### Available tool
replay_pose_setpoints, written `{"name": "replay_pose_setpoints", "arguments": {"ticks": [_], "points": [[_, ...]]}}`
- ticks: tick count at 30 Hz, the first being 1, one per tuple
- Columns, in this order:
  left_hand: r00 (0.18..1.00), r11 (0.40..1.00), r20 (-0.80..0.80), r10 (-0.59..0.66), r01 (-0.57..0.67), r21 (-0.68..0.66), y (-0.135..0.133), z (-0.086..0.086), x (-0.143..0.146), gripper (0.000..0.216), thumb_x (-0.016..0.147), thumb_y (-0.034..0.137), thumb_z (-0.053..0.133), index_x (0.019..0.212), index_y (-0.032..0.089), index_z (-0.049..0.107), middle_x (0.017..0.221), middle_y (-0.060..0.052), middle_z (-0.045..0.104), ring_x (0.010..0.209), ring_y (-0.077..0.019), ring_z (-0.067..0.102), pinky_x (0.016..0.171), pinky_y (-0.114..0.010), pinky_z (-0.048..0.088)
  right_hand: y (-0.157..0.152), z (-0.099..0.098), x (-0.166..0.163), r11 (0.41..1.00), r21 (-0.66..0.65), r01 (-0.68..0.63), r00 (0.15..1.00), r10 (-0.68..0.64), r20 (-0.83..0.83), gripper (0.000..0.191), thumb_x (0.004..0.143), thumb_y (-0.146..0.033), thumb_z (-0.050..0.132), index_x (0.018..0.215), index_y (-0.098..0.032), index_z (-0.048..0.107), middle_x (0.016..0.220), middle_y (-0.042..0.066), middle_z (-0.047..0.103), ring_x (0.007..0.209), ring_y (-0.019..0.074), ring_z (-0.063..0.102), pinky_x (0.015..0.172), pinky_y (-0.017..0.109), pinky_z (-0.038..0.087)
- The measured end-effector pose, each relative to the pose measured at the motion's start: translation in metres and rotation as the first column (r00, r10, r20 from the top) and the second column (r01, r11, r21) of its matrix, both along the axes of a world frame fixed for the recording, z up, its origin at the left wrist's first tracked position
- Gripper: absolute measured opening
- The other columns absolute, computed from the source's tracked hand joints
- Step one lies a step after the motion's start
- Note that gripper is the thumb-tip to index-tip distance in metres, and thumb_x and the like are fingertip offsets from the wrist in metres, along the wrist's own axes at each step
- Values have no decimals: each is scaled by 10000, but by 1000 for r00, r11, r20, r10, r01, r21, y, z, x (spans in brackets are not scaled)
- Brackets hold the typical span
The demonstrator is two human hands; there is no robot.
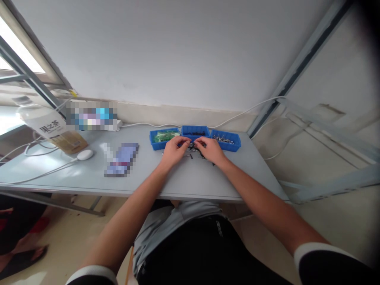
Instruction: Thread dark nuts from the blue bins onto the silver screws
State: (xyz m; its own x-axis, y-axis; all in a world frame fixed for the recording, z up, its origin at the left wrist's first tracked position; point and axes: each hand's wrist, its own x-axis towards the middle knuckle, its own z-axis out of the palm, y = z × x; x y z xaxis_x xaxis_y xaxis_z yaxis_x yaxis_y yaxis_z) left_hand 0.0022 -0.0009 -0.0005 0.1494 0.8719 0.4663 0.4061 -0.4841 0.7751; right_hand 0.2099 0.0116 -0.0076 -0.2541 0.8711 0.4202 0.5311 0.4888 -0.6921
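Note:
My left hand [174, 150] and my right hand [212, 149] meet over the table, just in front of three blue bins. Thumb and fingers of each are pinched together; whatever small pieces they grip cannot be made out. Small black and silver pieces [191, 156] lie loose on the tabletop beneath and between them. The left bin [153, 141] contains green pieces [164, 135], partly behind my left hand. Dark bits [198, 133] fill part of the middle bin [195, 129]. Thin silver metal pieces [223, 139] lie in the right bin [234, 148].
On the left of the table [148, 180] stands a bottle [63, 136] of yellowish drink, beside a round white cabled device [85, 154]. A pixelated flat object [123, 158] lies nearer the bins. White cables [237, 116] run along the wall. Another person's foot [32, 255] shows lower left.

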Motion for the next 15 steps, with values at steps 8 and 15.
{"name": "replay_pose_setpoints", "arguments": {"ticks": [8,15], "points": [[991,998,-133,17,-10,57,-9,8,3,210,964,294,604,1053,215,778,1020,-63,742,930,-203,676,797,-320,533,0,-19,0,960,212,-184,897,76,435,331,964,-127,600,1256,-197,739,1241,95,739,1140,282,559,1057,446,466],[993,999,-118,15,-9,53,-8,7,4,196,952,286,619,1026,203,780,1007,-65,738,919,-207,682,794,-326,529,1,-18,3,970,206,-130,886,21,463,256,941,-122,618,1130,-188,776,1091,97,752,1034,268,573,978,400,478]]}}
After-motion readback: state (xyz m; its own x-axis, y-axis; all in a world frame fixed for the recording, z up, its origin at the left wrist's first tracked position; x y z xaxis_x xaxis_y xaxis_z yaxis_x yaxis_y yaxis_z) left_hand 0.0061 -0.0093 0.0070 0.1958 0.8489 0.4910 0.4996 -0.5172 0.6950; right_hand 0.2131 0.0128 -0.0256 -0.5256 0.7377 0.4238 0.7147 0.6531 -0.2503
